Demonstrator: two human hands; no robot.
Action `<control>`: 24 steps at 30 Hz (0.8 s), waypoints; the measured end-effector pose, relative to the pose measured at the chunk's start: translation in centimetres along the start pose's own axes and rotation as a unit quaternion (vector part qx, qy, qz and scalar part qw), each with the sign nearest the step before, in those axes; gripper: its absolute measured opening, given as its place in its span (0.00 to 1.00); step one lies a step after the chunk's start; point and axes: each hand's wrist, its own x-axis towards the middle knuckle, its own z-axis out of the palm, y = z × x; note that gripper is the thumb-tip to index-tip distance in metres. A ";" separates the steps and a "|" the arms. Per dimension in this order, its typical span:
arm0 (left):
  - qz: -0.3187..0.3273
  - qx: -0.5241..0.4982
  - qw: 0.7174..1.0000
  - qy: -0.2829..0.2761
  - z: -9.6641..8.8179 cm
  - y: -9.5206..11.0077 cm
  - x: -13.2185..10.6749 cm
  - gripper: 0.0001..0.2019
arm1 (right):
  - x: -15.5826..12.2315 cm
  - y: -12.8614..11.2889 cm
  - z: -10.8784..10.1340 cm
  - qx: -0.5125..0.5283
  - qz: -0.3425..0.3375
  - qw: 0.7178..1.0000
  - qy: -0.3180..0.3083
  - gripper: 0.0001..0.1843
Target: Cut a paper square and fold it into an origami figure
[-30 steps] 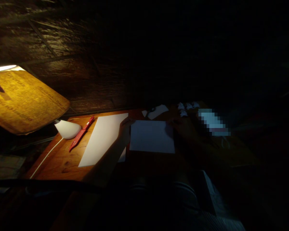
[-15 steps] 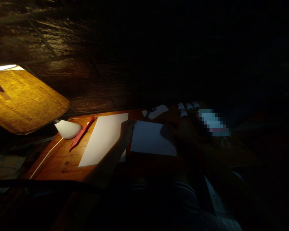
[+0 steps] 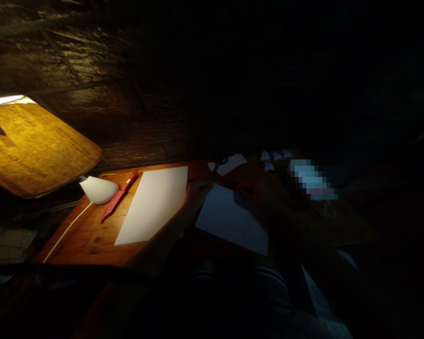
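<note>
A square-looking sheet of paper (image 3: 233,219) is tilted in front of me, in deep shadow. My left hand (image 3: 199,188) is closed at its far left corner, fingertips pinching the edge. Along the far right edge lies my right hand (image 3: 250,192), very dark, its fingers bent over the paper; their exact grip is hard to make out. Left of my left hand, a larger white sheet (image 3: 151,202) rests flat on the wooden table (image 3: 95,240), lit by the lamp.
A lamp with a printed shade (image 3: 38,146) and white base (image 3: 99,189) stands at the left, a red craft knife (image 3: 120,195) beside it. Dark-handled scissors (image 3: 222,162) lie on a paper scrap (image 3: 235,163). Several small folded paper pieces (image 3: 267,165) sit near a blurred-out object (image 3: 311,179).
The paper in my hands has turned clockwise, its lower right corner coming nearer to me. My left hand has shifted right, and my right hand slightly left.
</note>
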 end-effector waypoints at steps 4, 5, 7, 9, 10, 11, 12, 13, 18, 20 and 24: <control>0.000 -0.019 1.000 -0.016 0.0 -0.1 -0.1 0.09 | 0.0 -0.7 0.0 0.048 0.004 0.999 -0.006 0.06; -0.003 -0.020 1.000 -0.019 0.0 -0.1 -0.2 0.09 | 0.1 -0.8 0.0 0.059 0.006 0.998 -0.007 0.06; -0.005 -0.024 0.999 -0.021 0.0 0.0 -0.2 0.09 | 0.1 -0.8 0.1 0.078 0.010 0.997 -0.006 0.06; -0.004 -0.041 0.999 -0.017 0.0 0.2 -0.2 0.09 | 0.0 -0.6 0.2 0.091 0.011 0.996 -0.006 0.07; -0.009 -0.059 0.998 -0.011 -0.1 0.4 -0.2 0.10 | 0.0 -0.5 0.2 0.096 0.011 0.995 -0.008 0.07; -0.021 -0.083 0.996 -0.002 -0.3 0.6 -0.1 0.09 | 0.0 -0.4 0.2 0.098 0.013 0.995 -0.010 0.07; -0.036 -0.108 0.993 0.007 -0.5 0.8 -0.1 0.09 | 0.1 -0.2 0.2 0.099 0.016 0.995 -0.009 0.07; -0.058 -0.133 0.989 0.020 -0.7 1.0 0.0 0.09 | 0.1 -0.1 0.0 0.098 0.023 0.995 -0.008 0.07; -0.093 -0.184 0.976 0.072 -2.3 2.0 0.6 0.11 | 0.2 0.2 -0.6 0.095 0.058 0.994 0.024 0.09; -0.094 -0.190 0.974 0.082 -2.7 2.4 0.8 0.12 | 0.2 0.3 -0.6 0.102 0.074 0.991 0.041 0.09; -0.097 -0.206 0.969 0.095 -2.9 2.8 0.8 0.12 | 0.3 0.5 -0.6 0.125 0.113 0.982 0.081 0.09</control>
